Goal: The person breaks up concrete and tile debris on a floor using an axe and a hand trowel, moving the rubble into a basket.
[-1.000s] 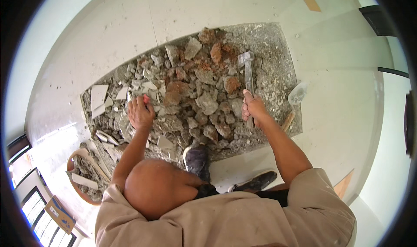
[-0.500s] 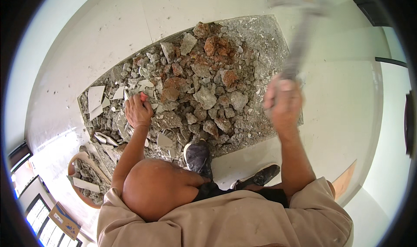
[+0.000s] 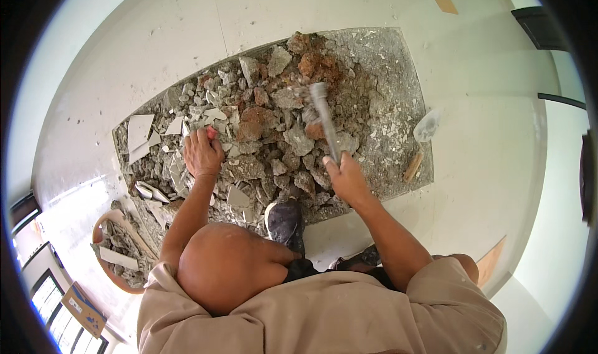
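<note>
My right hand (image 3: 349, 181) is closed round the handle of a hammer (image 3: 328, 124), blurred toward its head. The hammer head is low over the broken rubble (image 3: 299, 141), near the reddish lumps (image 3: 316, 64). Over on the left, my left hand (image 3: 202, 156) is closed among white tile shards (image 3: 139, 133). A small red thing (image 3: 211, 132) shows beside its thumb and fingers; most of it is hidden, so I cannot tell its kind. Chunks of grey concrete lie between the two hands.
A tan tub (image 3: 99, 254) of rubble stands at lower left, near a cardboard box (image 3: 84, 310). My shoe (image 3: 284, 222) touches the rubble's near edge. A clear plastic bag (image 3: 427, 126) and a wood piece (image 3: 413, 166) lie at right. Pale tiled floor (image 3: 486, 148) surrounds the broken patch.
My right hand has swung the hammer from raised at the upper right down and leftward over the rubble. My left hand stays nearly where it was, with the red thing.
</note>
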A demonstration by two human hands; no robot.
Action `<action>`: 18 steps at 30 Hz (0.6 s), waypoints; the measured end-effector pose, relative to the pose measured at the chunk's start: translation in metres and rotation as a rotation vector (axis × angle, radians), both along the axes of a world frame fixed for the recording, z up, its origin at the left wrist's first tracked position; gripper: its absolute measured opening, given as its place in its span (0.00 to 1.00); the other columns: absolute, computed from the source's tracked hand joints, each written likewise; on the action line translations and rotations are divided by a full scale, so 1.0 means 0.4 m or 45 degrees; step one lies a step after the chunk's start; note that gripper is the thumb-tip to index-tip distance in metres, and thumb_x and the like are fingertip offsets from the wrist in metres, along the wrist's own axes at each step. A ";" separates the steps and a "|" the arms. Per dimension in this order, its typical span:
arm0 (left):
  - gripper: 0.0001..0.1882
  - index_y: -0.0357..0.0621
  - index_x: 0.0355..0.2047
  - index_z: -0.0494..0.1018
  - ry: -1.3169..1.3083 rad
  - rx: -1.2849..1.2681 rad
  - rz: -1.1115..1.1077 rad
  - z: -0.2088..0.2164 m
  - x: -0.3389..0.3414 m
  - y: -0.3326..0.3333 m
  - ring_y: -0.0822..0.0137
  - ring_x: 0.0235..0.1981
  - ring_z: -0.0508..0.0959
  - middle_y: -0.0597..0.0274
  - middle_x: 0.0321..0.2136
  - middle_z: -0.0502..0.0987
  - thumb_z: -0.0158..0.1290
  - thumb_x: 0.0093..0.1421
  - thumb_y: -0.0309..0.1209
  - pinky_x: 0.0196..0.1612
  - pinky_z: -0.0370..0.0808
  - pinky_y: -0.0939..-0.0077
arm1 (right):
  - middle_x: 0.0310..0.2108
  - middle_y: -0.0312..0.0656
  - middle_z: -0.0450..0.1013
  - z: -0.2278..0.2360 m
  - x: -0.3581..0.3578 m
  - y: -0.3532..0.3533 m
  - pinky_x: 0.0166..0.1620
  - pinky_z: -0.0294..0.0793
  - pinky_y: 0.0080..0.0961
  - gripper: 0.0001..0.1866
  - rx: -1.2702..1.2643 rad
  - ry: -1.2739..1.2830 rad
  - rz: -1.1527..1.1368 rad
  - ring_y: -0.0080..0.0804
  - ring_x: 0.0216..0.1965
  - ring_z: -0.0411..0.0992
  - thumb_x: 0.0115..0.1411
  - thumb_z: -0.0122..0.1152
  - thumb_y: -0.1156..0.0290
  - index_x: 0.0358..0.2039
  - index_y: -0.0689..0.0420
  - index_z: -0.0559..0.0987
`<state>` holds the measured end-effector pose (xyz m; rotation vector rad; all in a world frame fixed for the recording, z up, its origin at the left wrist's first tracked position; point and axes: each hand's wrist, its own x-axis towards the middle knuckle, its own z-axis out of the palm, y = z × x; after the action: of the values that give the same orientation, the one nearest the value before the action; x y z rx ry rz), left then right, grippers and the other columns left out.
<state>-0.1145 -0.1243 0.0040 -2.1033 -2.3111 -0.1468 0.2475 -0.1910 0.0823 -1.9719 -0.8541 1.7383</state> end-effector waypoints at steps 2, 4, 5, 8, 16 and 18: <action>0.13 0.48 0.40 0.71 -0.045 0.054 0.011 0.000 0.003 -0.004 0.52 0.45 0.72 0.57 0.38 0.73 0.52 0.55 0.36 0.47 0.70 0.56 | 0.24 0.53 0.75 0.040 -0.005 -0.019 0.29 0.74 0.43 0.21 0.316 -0.531 0.546 0.44 0.23 0.75 0.68 0.57 0.56 0.39 0.66 0.71; 0.13 0.48 0.40 0.71 -0.022 0.036 -0.009 -0.001 0.005 -0.005 0.52 0.45 0.72 0.57 0.38 0.73 0.52 0.55 0.36 0.47 0.70 0.56 | 0.24 0.52 0.75 0.077 0.023 -0.019 0.29 0.74 0.44 0.21 0.295 -0.508 0.539 0.44 0.23 0.75 0.68 0.57 0.56 0.39 0.66 0.71; 0.13 0.48 0.40 0.71 -0.016 -0.005 0.017 -0.002 0.005 -0.004 0.52 0.45 0.72 0.57 0.38 0.73 0.52 0.55 0.36 0.48 0.70 0.56 | 0.24 0.52 0.74 0.097 0.050 -0.010 0.29 0.74 0.44 0.22 0.270 -0.540 0.542 0.44 0.23 0.74 0.68 0.57 0.55 0.39 0.67 0.71; 0.13 0.48 0.39 0.71 0.000 0.023 -0.008 -0.003 0.004 -0.006 0.52 0.45 0.72 0.57 0.38 0.72 0.52 0.55 0.36 0.48 0.70 0.55 | 0.21 0.48 0.73 0.161 0.141 0.028 0.28 0.73 0.41 0.21 0.731 -0.614 0.314 0.40 0.22 0.74 0.68 0.57 0.54 0.38 0.65 0.73; 0.14 0.48 0.41 0.71 0.027 0.039 0.006 -0.009 0.000 -0.007 0.52 0.45 0.72 0.56 0.38 0.73 0.52 0.55 0.37 0.48 0.70 0.55 | 0.19 0.39 0.70 0.073 0.147 0.079 0.20 0.66 0.30 0.16 0.632 -0.526 -0.472 0.28 0.16 0.67 0.68 0.57 0.60 0.34 0.62 0.72; 0.14 0.47 0.41 0.71 0.007 0.052 -0.013 -0.007 0.001 -0.010 0.52 0.45 0.73 0.56 0.38 0.73 0.52 0.56 0.37 0.47 0.70 0.55 | 0.14 0.35 0.64 -0.028 0.109 0.048 0.17 0.63 0.27 0.16 0.021 -0.211 -0.267 0.22 0.13 0.62 0.70 0.54 0.61 0.31 0.60 0.71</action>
<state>-0.1140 -0.1285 0.0012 -2.0939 -2.2744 -0.1866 0.2911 -0.1718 0.0712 -2.1329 -0.6819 1.4628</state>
